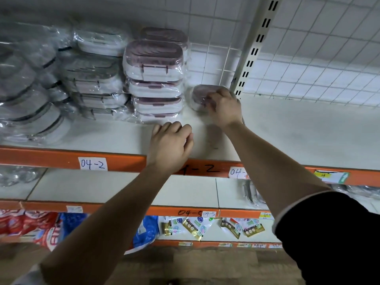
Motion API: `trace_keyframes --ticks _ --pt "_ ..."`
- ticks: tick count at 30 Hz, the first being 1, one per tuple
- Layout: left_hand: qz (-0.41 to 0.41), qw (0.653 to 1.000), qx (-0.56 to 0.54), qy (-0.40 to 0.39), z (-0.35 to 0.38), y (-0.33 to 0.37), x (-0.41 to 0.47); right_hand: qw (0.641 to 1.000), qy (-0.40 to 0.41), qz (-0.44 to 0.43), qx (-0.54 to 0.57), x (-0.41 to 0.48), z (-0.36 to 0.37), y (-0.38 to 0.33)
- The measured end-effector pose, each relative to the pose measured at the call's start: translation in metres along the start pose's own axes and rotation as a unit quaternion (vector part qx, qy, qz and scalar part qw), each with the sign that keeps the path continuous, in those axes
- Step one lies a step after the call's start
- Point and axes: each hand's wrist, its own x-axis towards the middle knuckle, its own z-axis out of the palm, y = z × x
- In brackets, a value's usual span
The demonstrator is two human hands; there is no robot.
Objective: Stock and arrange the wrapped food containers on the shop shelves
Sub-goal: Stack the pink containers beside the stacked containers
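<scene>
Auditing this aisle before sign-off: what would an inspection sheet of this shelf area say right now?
Surface: white top shelf with an orange front edge.
Job's things: purple-lidded stack; grey-lidded stacks left of it; small purple container alone right of the stack.
Clutter: nothing seen.
Hands: right hand grips the small purple container; left hand curled, holding nothing, over the shelf front.
Cables: nothing seen.
Surroundings: wire grid behind, slotted post, paper label reading 04-2, packets on the bottom shelf.
</scene>
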Motion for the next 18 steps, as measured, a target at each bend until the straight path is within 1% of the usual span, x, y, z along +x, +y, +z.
trace_keyframes --ticks 4,7,13,18 --pt "0.009 1.000 -0.003 0.015 0.002 -0.003 -0.001 0.998 -0.014 0.012 -0.059 0.014 0.014 -0.008" --pt "0.016 0.999 -0.005 0.031 0.002 -0.005 -0.001 0.997 -0.026 0.012 -0.065 0.019 0.020 -0.010" --pt "0.005 1.000 -0.005 0.027 0.002 -0.003 -0.001 0.998 -0.054 0.016 -0.027 0.010 0.007 -0.007" --pt "-0.019 1.000 -0.014 0.011 -0.001 0.001 -0.002 0.999 -0.032 0.000 0.012 -0.033 -0.014 0.003"
